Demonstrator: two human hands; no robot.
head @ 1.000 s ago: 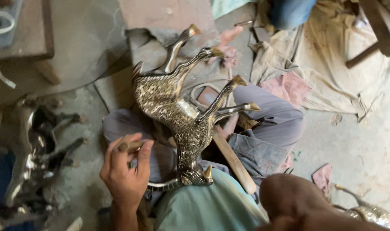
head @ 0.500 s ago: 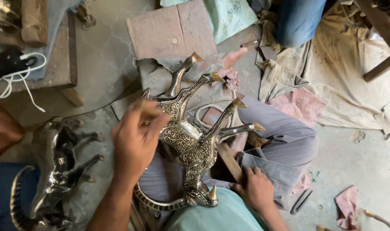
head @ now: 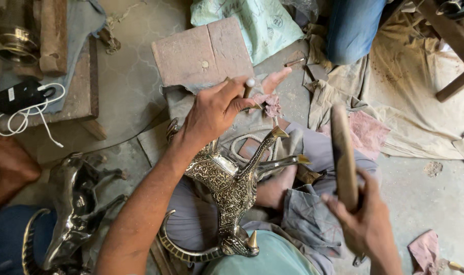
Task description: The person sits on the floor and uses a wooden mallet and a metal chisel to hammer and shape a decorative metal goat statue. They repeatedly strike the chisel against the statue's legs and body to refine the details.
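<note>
The left hand [head: 214, 109], at the centre top of the frame, is clenched on a small punch [head: 248, 87] that stands nearly upright. The right hand [head: 367, 224], at the lower right, grasps a wooden stick [head: 343, 155] raised upright, its long axis vertical in the frame. Between the hands, on the lap, the brass deer [head: 227, 188] lies upside down. Its body runs from upper left to lower centre, head [head: 237, 244] at the bottom edge, legs pointing to the upper right. A dark figure [head: 77, 203] lies on the floor at lower left, a brick [head: 201, 51] above.

Engraved brass animal figure [head: 227, 188] lies legs-up across the lap; wooden stick [head: 343, 155] held upright.
</note>
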